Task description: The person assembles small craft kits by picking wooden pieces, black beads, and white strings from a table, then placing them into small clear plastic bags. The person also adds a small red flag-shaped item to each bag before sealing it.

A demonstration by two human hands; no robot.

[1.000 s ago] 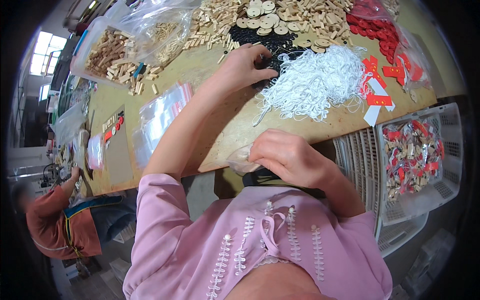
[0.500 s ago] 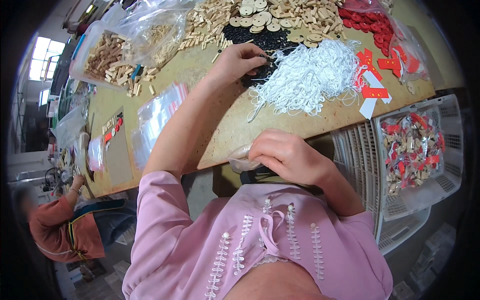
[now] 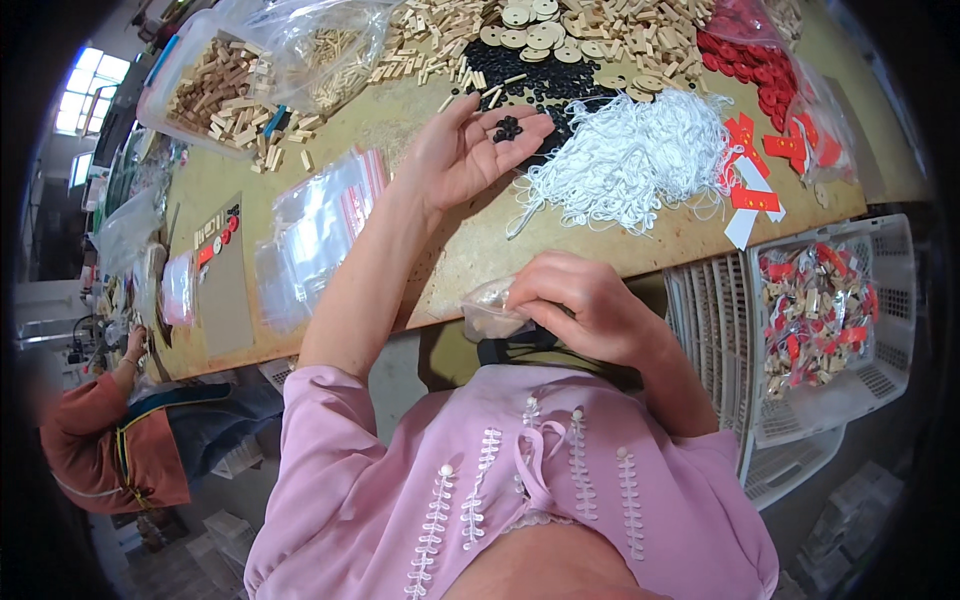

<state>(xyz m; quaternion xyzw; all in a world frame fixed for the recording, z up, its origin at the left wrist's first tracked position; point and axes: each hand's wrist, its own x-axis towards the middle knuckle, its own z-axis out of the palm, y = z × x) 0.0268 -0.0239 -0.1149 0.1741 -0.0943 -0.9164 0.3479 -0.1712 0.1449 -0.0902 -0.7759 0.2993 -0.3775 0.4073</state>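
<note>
My left hand [image 3: 458, 165] is turned palm up over the table, cupping a small cluster of black beads [image 3: 507, 128] near its fingers. Just beyond it spreads a pile of the same black beads [image 3: 525, 72]. A heap of white string loops [image 3: 630, 165] lies to its right. At the table's front edge, my right hand [image 3: 585, 305] pinches the rim of a small clear plastic bag [image 3: 488, 312]. Some pale pieces show inside the bag, too blurred to name.
Wooden blocks [image 3: 640, 35], wooden discs [image 3: 540, 35] and red discs [image 3: 745, 75] are heaped at the back. Flat plastic bags [image 3: 320, 235] lie left of my forearm. A white crate [image 3: 890, 300] of filled bags stands right. Another person [image 3: 115, 430] works at far left.
My left hand has lifted from the black bead pile and turned palm up, showing beads in it. My right hand stays at the bag, which has shifted slightly.
</note>
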